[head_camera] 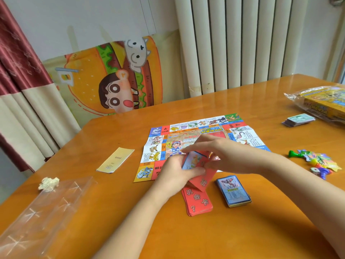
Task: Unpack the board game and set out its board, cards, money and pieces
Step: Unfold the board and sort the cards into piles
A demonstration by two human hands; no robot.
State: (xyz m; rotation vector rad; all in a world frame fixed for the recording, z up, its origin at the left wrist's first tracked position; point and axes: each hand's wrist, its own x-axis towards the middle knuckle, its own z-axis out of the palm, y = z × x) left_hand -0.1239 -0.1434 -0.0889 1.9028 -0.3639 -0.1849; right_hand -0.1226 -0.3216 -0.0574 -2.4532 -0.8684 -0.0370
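Hands (174, 171) (220, 156) gripping cards (206, 177) hide board's (186, 128) near edge.

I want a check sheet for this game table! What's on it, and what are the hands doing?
Surface: orange wooden table, glossy.
Job's things: game board unfolded flat; red card stack and blue card stack near the front edge; green-topped stack and playing pieces at right; game box in its wrapper.
Clutter: booklet, crumpled paper, clear plastic wrap.
Hands: left hand grips the held cards; right hand has fingers on them, pinch unclear.
Cables: nothing seen.
Surroundings: radiator, curtain, burger cartoon cloth.
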